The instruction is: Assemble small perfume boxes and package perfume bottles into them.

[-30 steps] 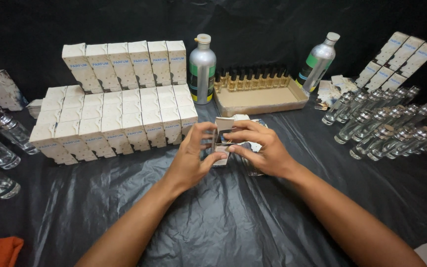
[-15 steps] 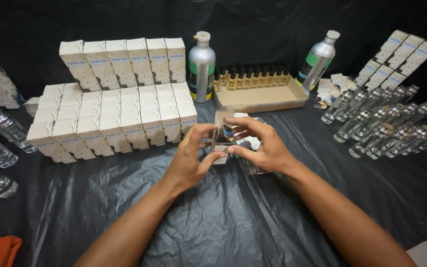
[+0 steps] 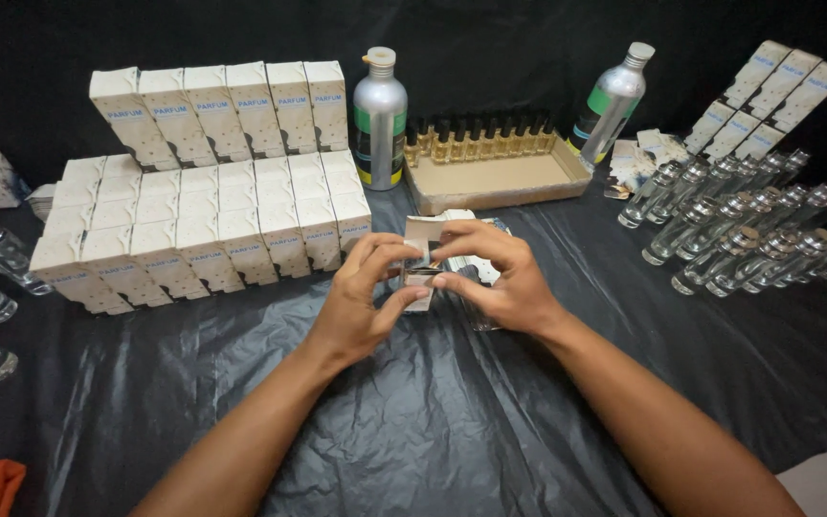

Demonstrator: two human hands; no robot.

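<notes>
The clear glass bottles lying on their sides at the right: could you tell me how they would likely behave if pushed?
The clear glass bottles look round-bodied and lie on their sides, so a nudge would probably set them rolling. They lie packed side by side, so one would likely knock its neighbours. The glossy black plastic sheet beneath looks slick, so they may slide too.

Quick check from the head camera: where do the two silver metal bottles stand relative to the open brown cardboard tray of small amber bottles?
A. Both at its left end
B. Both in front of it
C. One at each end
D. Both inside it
C: one silver metal bottle stands at the left end of the brown cardboard tray, and the other silver bottle leans at its right end.
</notes>
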